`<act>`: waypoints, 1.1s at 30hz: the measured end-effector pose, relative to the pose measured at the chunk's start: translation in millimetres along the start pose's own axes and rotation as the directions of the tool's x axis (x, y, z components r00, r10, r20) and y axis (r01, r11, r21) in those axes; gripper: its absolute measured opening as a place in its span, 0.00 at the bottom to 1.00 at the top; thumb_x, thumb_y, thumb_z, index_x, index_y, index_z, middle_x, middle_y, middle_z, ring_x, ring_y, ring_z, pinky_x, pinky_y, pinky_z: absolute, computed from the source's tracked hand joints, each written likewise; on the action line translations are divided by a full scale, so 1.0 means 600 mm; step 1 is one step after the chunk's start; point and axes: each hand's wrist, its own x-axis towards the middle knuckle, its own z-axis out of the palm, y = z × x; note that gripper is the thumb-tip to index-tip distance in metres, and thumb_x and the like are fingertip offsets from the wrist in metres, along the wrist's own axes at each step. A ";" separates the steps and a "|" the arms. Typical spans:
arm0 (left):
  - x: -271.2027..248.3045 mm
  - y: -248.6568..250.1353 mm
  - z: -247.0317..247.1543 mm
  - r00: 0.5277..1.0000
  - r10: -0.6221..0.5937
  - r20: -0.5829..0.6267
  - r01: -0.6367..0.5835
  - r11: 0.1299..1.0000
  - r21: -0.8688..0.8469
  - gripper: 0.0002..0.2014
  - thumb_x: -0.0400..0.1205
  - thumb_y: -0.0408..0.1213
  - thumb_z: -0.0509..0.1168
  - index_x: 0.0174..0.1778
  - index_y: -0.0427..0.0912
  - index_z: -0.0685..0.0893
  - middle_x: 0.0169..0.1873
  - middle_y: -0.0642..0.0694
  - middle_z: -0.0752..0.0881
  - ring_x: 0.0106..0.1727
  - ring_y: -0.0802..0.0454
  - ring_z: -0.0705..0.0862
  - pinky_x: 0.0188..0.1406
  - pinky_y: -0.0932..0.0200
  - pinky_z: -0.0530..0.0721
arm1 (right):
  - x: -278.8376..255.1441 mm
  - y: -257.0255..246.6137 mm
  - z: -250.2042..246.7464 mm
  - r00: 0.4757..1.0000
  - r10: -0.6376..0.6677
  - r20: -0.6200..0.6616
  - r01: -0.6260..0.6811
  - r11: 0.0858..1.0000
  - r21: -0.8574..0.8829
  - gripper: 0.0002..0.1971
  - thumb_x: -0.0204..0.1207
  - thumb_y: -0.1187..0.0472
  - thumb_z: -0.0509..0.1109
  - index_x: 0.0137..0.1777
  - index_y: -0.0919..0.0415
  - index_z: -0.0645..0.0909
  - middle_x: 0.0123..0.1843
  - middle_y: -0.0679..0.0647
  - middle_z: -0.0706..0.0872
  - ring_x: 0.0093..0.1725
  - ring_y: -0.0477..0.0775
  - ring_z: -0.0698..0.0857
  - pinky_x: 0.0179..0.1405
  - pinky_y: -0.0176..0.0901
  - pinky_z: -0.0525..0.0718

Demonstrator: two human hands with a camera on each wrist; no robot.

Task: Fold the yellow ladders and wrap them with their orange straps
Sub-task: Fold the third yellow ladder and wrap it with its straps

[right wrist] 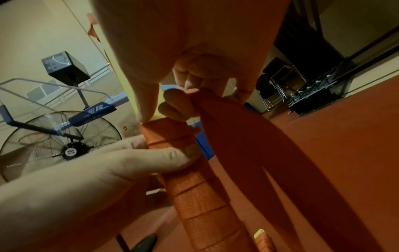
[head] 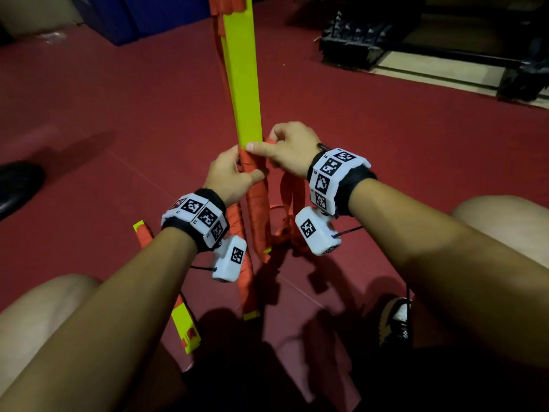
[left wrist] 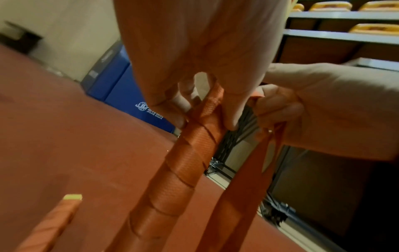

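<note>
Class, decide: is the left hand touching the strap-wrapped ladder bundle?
Touching. The left wrist view shows the left hand with thumb and fingers pinching the strap-wrapped ladder bundle.

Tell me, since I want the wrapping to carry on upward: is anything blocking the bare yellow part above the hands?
Nothing visible does. Above the right hand and left hand, the yellow ladder is bare; loose orange straps hang only along its left edge.

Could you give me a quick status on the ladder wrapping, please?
Left hand grips wrapped ladder bundle. Right hand pinches loose orange strap. Upper yellow part still bare. Nothing in the way.
</note>
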 end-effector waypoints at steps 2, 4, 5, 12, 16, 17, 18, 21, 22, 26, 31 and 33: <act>-0.002 0.003 0.002 1.000 0.005 -0.009 -0.004 0.997 0.073 0.14 0.67 0.47 0.76 0.48 0.61 0.88 0.45 0.50 0.93 0.52 0.47 0.91 0.57 0.44 0.89 | -0.003 -0.003 0.002 1.000 -0.011 0.008 0.011 1.000 0.001 0.25 0.70 0.34 0.76 0.38 0.58 0.80 0.29 0.49 0.87 0.35 0.51 0.85 0.35 0.44 0.77; 0.000 0.000 0.004 0.999 0.028 -0.015 -0.026 0.992 0.126 0.12 0.72 0.43 0.77 0.50 0.51 0.87 0.44 0.52 0.92 0.50 0.49 0.90 0.52 0.58 0.88 | -0.006 -0.004 0.006 0.999 -0.018 0.028 0.019 0.999 -0.036 0.27 0.68 0.31 0.75 0.36 0.55 0.74 0.28 0.47 0.82 0.33 0.52 0.81 0.33 0.46 0.73; -0.001 0.000 0.005 0.999 0.043 -0.019 -0.039 0.987 0.153 0.10 0.75 0.40 0.78 0.50 0.48 0.87 0.44 0.52 0.91 0.51 0.49 0.90 0.47 0.67 0.85 | -0.007 -0.004 0.007 0.999 -0.026 0.037 0.029 0.997 -0.077 0.28 0.67 0.29 0.74 0.36 0.54 0.72 0.30 0.48 0.80 0.33 0.53 0.79 0.34 0.48 0.72; -0.005 0.015 0.007 0.985 -0.021 0.169 0.028 0.999 -0.038 0.17 0.65 0.34 0.70 0.50 0.49 0.81 0.42 0.44 0.83 0.46 0.47 0.82 0.50 0.48 0.81 | -0.005 0.008 0.016 0.997 -0.073 0.018 0.075 0.986 -0.151 0.25 0.73 0.33 0.73 0.35 0.53 0.71 0.32 0.48 0.77 0.36 0.56 0.78 0.35 0.48 0.69; -0.002 0.013 0.001 0.972 -0.019 0.235 0.061 0.983 -0.172 0.26 0.70 0.14 0.66 0.56 0.48 0.82 0.44 0.42 0.82 0.48 0.45 0.81 0.46 0.54 0.80 | -0.002 0.011 0.012 0.994 -0.105 0.027 0.108 0.987 -0.121 0.21 0.74 0.39 0.75 0.42 0.57 0.75 0.34 0.49 0.78 0.39 0.55 0.77 0.36 0.47 0.65; -0.001 0.011 0.001 0.973 -0.016 0.230 0.058 0.982 -0.180 0.27 0.74 0.11 0.65 0.58 0.47 0.82 0.46 0.44 0.84 0.50 0.47 0.82 0.49 0.55 0.81 | -0.001 0.011 0.011 0.994 -0.109 0.027 0.111 0.987 -0.116 0.21 0.74 0.39 0.75 0.42 0.56 0.75 0.34 0.48 0.78 0.38 0.55 0.77 0.35 0.47 0.65; 0.000 0.008 0.001 0.975 -0.017 0.221 0.059 0.981 -0.185 0.27 0.76 0.10 0.64 0.60 0.46 0.82 0.47 0.46 0.86 0.51 0.50 0.84 0.51 0.57 0.83 | 0.001 0.011 0.010 0.994 -0.110 0.024 0.112 0.987 -0.116 0.21 0.74 0.40 0.75 0.42 0.56 0.75 0.34 0.49 0.78 0.38 0.55 0.77 0.34 0.47 0.65; 0.005 -0.002 0.003 0.981 -0.003 0.193 0.041 0.981 -0.192 0.25 0.78 0.13 0.68 0.66 0.42 0.80 0.52 0.47 0.88 0.52 0.55 0.87 0.53 0.62 0.86 | 0.005 0.011 0.008 0.995 -0.099 0.009 0.099 0.990 -0.096 0.18 0.73 0.42 0.77 0.41 0.55 0.77 0.35 0.50 0.83 0.37 0.54 0.79 0.32 0.45 0.70; 0.007 -0.005 0.003 0.983 0.000 0.181 0.036 0.981 -0.192 0.26 0.78 0.14 0.69 0.67 0.42 0.79 0.53 0.47 0.88 0.52 0.55 0.87 0.52 0.62 0.86 | 0.006 0.011 0.007 0.996 -0.089 0.007 0.089 0.993 -0.079 0.17 0.73 0.44 0.77 0.40 0.55 0.78 0.35 0.51 0.85 0.36 0.53 0.81 0.33 0.43 0.73; 0.011 -0.010 0.000 0.992 -0.018 0.123 0.035 0.990 -0.135 0.25 0.76 0.20 0.76 0.65 0.43 0.78 0.48 0.46 0.87 0.42 0.54 0.87 0.42 0.60 0.86 | 0.007 0.013 0.004 0.998 -0.060 0.019 0.060 0.998 -0.015 0.13 0.74 0.49 0.77 0.39 0.56 0.79 0.30 0.48 0.88 0.27 0.43 0.83 0.36 0.41 0.79; 0.010 -0.008 -0.004 0.996 -0.030 0.086 0.039 0.993 -0.114 0.22 0.68 0.34 0.82 0.52 0.53 0.81 0.45 0.47 0.89 0.44 0.48 0.89 0.51 0.44 0.90 | 0.005 0.014 0.001 1.000 -0.025 -0.007 0.026 0.998 0.064 0.15 0.73 0.49 0.78 0.34 0.55 0.78 0.25 0.47 0.88 0.23 0.38 0.82 0.33 0.38 0.80; 0.009 -0.009 -0.005 0.997 -0.031 0.075 0.039 0.993 -0.109 0.22 0.62 0.43 0.83 0.49 0.57 0.84 0.48 0.45 0.92 0.52 0.43 0.91 0.60 0.37 0.89 | 0.003 0.010 0.001 1.000 -0.010 0.020 0.008 0.993 0.117 0.16 0.72 0.49 0.79 0.33 0.55 0.77 0.26 0.49 0.88 0.22 0.41 0.83 0.32 0.38 0.79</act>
